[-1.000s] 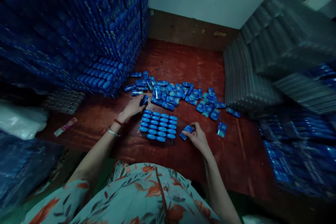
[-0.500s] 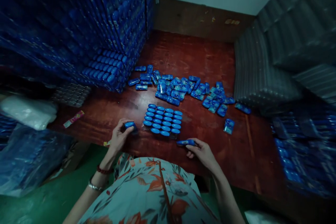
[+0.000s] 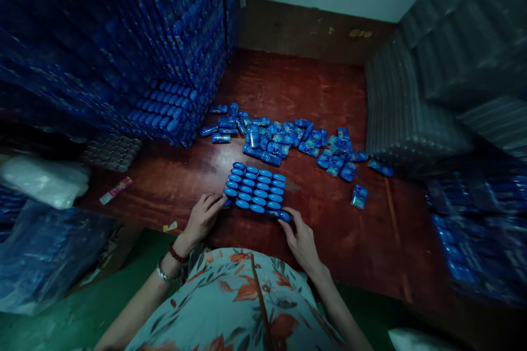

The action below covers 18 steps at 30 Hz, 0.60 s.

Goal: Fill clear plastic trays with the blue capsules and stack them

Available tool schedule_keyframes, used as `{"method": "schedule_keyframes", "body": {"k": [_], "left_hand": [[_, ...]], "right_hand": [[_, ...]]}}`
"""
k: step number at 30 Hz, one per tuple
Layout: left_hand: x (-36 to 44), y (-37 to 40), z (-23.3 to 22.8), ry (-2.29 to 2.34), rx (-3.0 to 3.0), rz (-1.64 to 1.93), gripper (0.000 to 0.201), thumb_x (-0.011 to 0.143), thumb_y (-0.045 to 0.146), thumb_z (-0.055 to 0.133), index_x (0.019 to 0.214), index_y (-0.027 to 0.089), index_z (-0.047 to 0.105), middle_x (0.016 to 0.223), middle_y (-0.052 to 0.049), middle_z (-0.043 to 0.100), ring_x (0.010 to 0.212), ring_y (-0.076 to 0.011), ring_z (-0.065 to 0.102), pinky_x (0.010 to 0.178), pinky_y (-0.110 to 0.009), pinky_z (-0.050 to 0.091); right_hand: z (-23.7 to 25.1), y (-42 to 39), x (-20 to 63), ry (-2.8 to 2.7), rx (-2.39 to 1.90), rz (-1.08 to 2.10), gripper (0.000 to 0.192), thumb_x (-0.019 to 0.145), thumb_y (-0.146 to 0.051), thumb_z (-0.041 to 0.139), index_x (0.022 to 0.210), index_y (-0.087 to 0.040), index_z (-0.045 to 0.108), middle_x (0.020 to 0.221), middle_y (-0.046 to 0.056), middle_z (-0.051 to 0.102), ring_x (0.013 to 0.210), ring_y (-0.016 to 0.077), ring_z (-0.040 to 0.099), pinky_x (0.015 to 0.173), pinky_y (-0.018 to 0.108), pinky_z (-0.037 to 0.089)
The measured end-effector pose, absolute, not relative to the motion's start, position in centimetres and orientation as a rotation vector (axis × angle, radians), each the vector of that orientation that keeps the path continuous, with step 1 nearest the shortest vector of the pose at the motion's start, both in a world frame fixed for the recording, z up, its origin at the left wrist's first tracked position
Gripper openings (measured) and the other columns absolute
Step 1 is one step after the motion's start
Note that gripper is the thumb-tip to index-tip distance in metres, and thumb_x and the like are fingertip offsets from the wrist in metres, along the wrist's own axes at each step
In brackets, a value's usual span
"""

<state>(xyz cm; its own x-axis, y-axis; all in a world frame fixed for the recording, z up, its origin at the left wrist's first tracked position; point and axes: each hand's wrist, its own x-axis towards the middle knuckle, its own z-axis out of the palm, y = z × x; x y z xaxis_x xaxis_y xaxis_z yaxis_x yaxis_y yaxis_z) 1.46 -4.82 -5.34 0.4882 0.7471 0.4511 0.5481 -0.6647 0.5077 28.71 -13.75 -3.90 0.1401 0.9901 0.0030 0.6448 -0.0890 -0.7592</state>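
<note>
A block of small blue bottles [image 3: 253, 189] stands in neat rows on the table in front of me, blue oval tops facing up. My left hand [image 3: 203, 216] is at the near left corner of this block, its fingers closed on a small blue bottle [image 3: 228, 203] that they mostly cover. At the near right corner, my right hand [image 3: 302, 238] pinches another blue bottle [image 3: 284, 215] between thumb and fingers, its inner end against the block. Part of a clear tray seems to lie under the rows, but its edges are mostly hidden.
Loose blue bottles [image 3: 278, 140] lie scattered beyond the rows, and a single bottle [image 3: 359, 196] lies to the right. Tall blue stacks [image 3: 185, 38] rise at left, stacked clear trays [image 3: 399, 104] at right. A pink strip [image 3: 116, 190] lies on the red-brown table [image 3: 296, 82].
Both hands have moved inward to the near corners of the block, each bringing a blue bottle from beside it to the front row.
</note>
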Motion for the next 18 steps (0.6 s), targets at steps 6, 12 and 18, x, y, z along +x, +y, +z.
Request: {"method": "schedule_keyframes", "body": {"k": [6,12,18], "left_hand": [[1.4,-3.2,-2.6,0.88,2.685,0.588,0.031,0.092,0.012,0.034,0.112,0.016,0.057,0.095,-0.01,0.061,0.084,-0.0196,0.048,0.07,-0.031,0.047],[1.7,-3.0,-1.8,0.794,2.733,0.481,0.031,0.094,0.017,0.033,0.113,0.018,0.057,0.095,-0.01,0.059,0.083,-0.0197,0.049,0.07,-0.031,0.047],[1.4,-4.3,-4.3,0.998,2.631,0.765,0.038,0.092,0.017,0.037,0.125,0.026,0.054,0.11,-0.011,0.056,0.089,-0.0194,0.051,0.074,-0.033,0.048]], "right_hand": [[-3.6,-14.0,28.9,-1.926,-1.693,0.356,0.025,0.092,-0.024,0.041,0.11,-0.021,0.058,0.098,0.008,0.064,0.091,0.0188,0.059,0.082,0.031,0.048],[-0.5,-12.8,26.8,-2.352,-1.832,-0.058,0.032,0.083,-0.003,0.039,0.102,-0.016,0.061,0.081,0.008,0.062,0.074,0.021,0.053,0.07,0.034,0.04],[1.0,-9.9,24.7,-2.596,-1.838,-0.061,0.026,0.08,0.0,0.042,0.083,-0.016,0.061,0.073,0.008,0.059,0.067,0.0211,0.051,0.061,0.033,0.036]]}}
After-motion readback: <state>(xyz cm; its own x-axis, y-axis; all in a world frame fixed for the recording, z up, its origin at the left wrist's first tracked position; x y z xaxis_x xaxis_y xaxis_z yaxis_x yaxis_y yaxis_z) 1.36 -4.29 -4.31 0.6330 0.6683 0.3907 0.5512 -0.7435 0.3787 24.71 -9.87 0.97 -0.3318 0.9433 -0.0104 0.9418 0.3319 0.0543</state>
